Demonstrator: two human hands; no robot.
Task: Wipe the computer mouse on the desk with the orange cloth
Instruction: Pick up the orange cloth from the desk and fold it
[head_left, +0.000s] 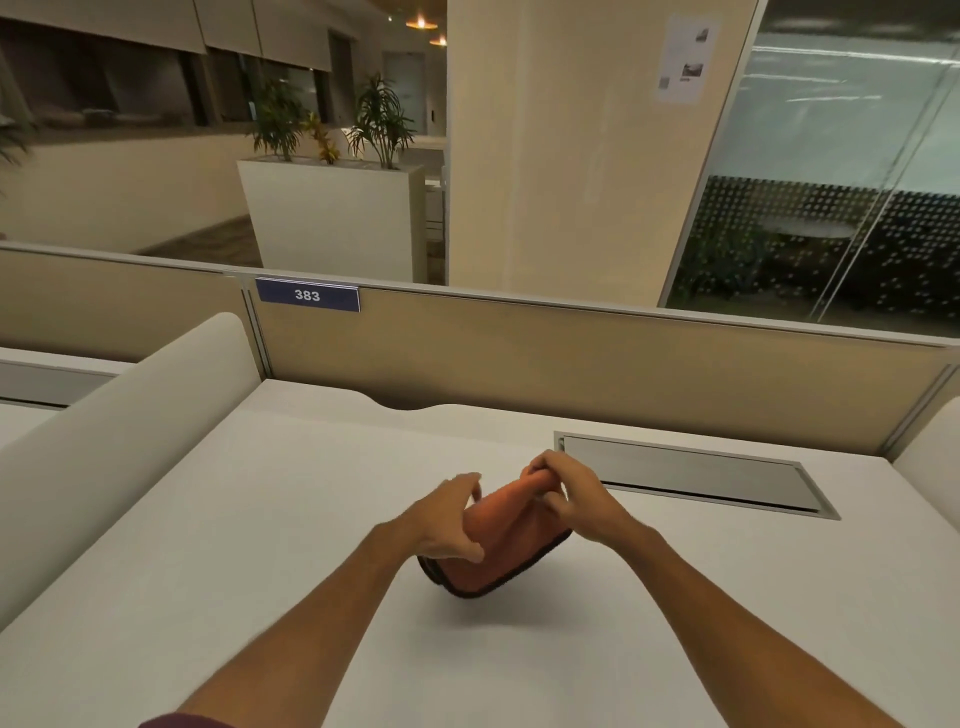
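- the orange cloth (493, 551) is bunched into a thick folded wad with a dark trim along its lower edge, held between both hands just above the middle of the desk (208, 571), nearer the front edge than the back one; a soft shadow lies on the top right under it.
- the computer mouse is nowhere i can see; it may be wrapped inside the cloth, but the folds hide whatever is in there, so i cannot tell.
- the right hand (563, 491) pinches the upper end of the cloth, fingers curled tight around a gathered fold.
- the left hand (449, 522) cups the near left side of the wad, fingers half spread and the thumb pressing on the fabric, a looser hold than the other.
- my read: the cloth is being worked or regathered in the hands, either rubbing something inside it or being readied for a pass; how far along the wiping is cannot be judged from here.
- next, i think, the move calls for a firm hold on one end while the other hand slides the fabric, and for keeping anything inside from slipping out onto the desk.
- further out, a grey cable hatch (696, 475) sits shut in the back right part of the desk, well apart from the hands.
- behind runs a beige partition (571, 353) carrying a blue tag (307, 295) reading 383.
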